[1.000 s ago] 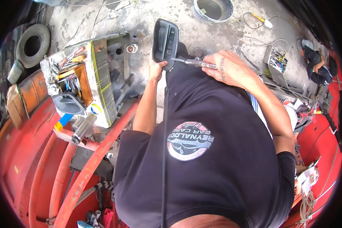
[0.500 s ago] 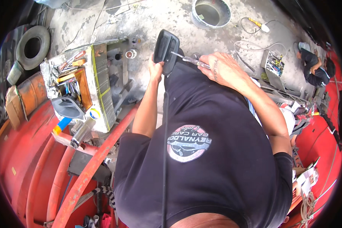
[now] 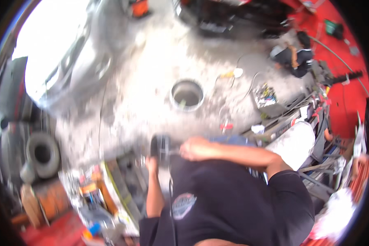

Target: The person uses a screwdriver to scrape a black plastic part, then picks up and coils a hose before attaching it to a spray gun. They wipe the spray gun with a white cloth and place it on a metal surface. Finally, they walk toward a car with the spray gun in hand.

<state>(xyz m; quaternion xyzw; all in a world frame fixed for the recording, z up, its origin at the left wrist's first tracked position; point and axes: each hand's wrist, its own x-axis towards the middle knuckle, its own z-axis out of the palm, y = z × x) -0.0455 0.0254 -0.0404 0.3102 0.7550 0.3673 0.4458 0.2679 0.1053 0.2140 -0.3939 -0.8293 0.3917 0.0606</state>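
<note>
The whole view is smeared by motion. Upright in front of my torso, a dark, hollow plastic car part [image 3: 154, 146] is held by its lower end in my left hand [image 3: 151, 165], fingers closed round it. Just right of it, my right hand [image 3: 195, 148] is closed on a screwdriver [image 3: 174, 152], whose thin shaft points left at the part. The blur hides whether the tip touches it. Most of the screwdriver's handle is covered by my fingers.
A bucket [image 3: 187, 109] stands on the concrete floor ahead. At lower left is a cluttered tool bench [image 3: 129, 201], with a tyre [image 3: 53, 164] beyond it. A toolbox [image 3: 270, 107] and a crouching person [image 3: 301, 61] are at right; a silver car [image 3: 80, 71] is at far left.
My view has swung up and forward, so cars at the far side now show and my hands sit lower in the picture. Both hands keep hold of the part and the screwdriver.
</note>
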